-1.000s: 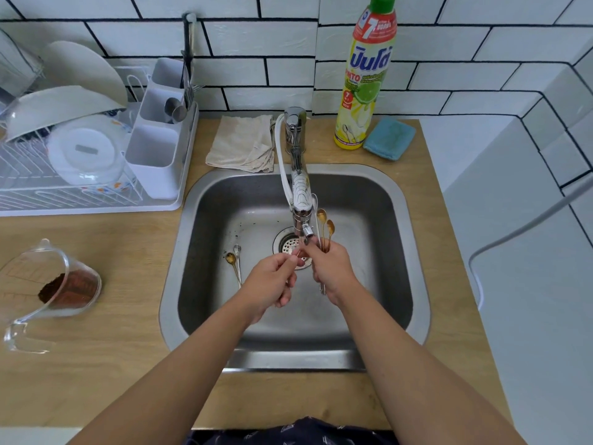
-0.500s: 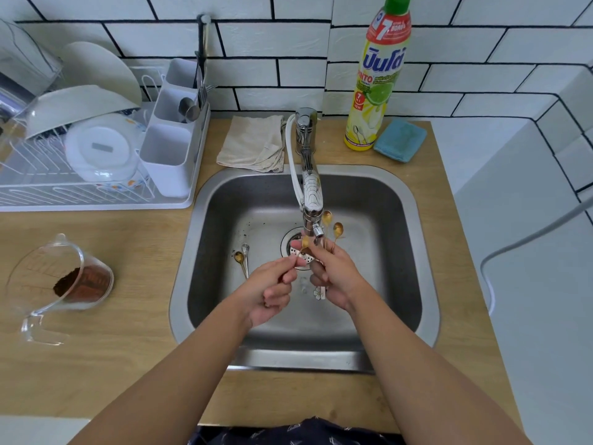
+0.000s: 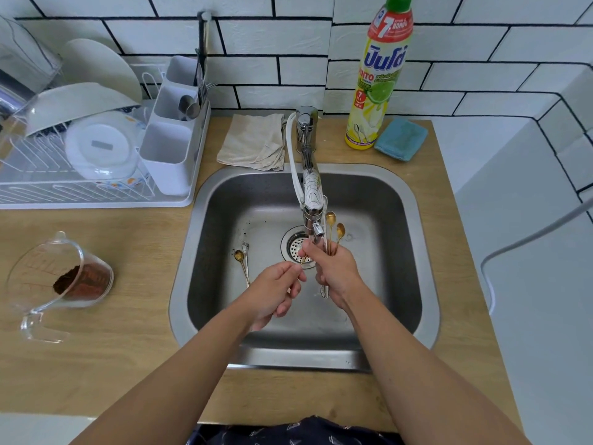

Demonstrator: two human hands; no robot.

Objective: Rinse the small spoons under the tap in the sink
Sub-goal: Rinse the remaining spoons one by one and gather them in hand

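Over the steel sink (image 3: 414, 252), both hands meet just under the tap (image 3: 311, 200). My right hand (image 3: 335, 273) grips a bunch of small spoons; two gold bowls (image 3: 335, 223) stick up past its fingers and a handle end hangs below the palm. My left hand (image 3: 272, 289) pinches the thin gold handle of one small spoon (image 3: 302, 260), whose bowl end lies under my right thumb at the tap's nozzle. Two more small spoons (image 3: 243, 256), one gold and one silver, lie on the sink floor left of the drain (image 3: 293, 247).
A dish rack (image 3: 73, 175) with plates and a cutlery holder stands at the back left. A folded cloth (image 3: 253, 142), a dish soap bottle (image 3: 377, 81) and a blue sponge (image 3: 401, 139) sit behind the sink. A clear measuring jug (image 3: 61, 277) with brown powder lies left on the counter.
My left hand has slid down and back along the spoon's handle, away from the nozzle. My right hand stays at the tap with its bunch of spoons.
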